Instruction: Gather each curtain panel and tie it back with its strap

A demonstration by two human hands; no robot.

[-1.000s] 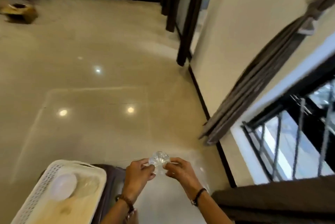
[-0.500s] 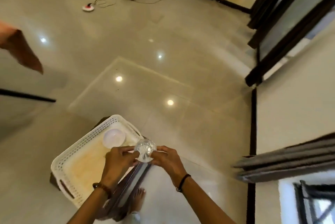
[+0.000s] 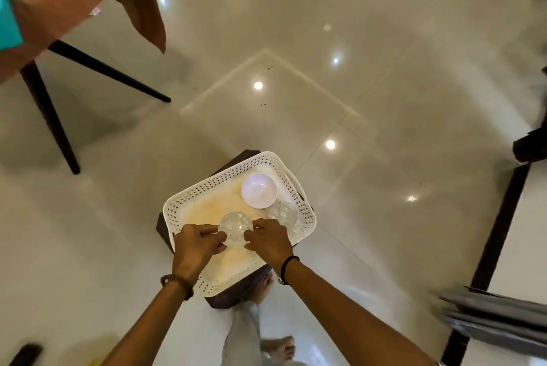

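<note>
Glossy cream tile floor (image 3: 296,39). Left hand (image 3: 195,245), right hand (image 3: 268,239): shared grip pinching clear faceted glass bowl (image 3: 236,228), directly over white perforated plastic tray (image 3: 207,188), probably for setting down.

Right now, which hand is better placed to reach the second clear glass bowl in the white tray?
Right hand. It is beside the second glass bowl, near the tray's right wall. The left hand is farther, across the held glass bowl.
</note>
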